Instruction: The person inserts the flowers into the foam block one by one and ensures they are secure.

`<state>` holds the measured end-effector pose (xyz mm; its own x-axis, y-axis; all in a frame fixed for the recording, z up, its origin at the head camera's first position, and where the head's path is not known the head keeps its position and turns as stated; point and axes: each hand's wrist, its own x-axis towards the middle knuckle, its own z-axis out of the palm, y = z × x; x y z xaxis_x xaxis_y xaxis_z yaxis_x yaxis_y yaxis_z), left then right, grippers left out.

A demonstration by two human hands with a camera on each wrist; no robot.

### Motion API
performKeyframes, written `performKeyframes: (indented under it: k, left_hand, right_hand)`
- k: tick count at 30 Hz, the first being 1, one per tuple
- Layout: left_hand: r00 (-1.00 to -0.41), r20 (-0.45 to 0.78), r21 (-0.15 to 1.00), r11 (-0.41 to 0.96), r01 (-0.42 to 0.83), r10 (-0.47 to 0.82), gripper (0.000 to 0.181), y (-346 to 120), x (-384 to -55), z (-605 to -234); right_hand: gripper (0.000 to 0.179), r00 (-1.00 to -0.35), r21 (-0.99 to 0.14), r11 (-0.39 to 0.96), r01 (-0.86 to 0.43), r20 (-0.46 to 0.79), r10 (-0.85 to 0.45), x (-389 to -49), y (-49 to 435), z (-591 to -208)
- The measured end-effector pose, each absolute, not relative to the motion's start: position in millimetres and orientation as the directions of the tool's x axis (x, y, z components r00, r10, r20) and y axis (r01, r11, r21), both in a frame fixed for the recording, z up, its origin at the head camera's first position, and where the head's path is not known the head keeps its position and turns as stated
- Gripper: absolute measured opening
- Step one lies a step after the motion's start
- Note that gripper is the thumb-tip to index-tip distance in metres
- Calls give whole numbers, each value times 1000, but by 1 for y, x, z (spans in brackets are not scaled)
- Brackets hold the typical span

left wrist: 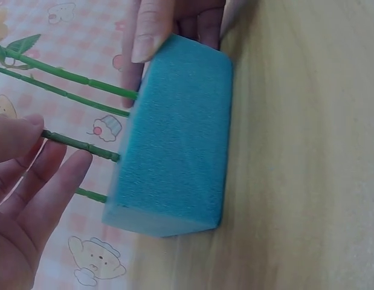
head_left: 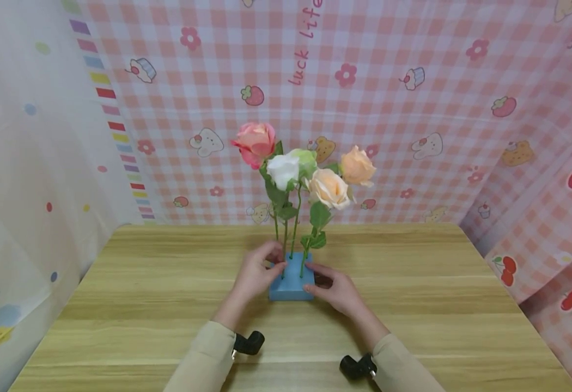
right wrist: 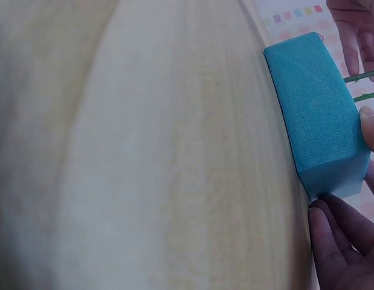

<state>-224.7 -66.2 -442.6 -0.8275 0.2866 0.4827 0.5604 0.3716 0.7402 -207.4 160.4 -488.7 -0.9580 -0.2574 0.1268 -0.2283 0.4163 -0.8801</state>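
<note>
A blue foam block stands on the wooden table with several artificial roses upright in it. My left hand is at the block's left side, thumb and fingers pinching a green stem just above the foam. That stem leads up toward the white rose. My right hand holds the block at its right side, thumb at the top edge and the other fingers along the side. Around the white rose are a pink rose, a pale green bloom, a cream rose and a peach rose.
The wooden table runs back to a pink checked cloth hanging behind it. White dotted fabric hangs on the left, and more printed cloth on the right. A black wrist device sits at each sleeve cuff.
</note>
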Motion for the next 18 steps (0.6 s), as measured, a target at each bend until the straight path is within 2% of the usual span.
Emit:
performKeyframes:
  k: [18]
  left_hand:
    - [-814,516,697,420,581,267,25,-64,-224,-449]
  right_hand:
    - [52,-959,-867,443,-227,121,-255,-208,161,-489]
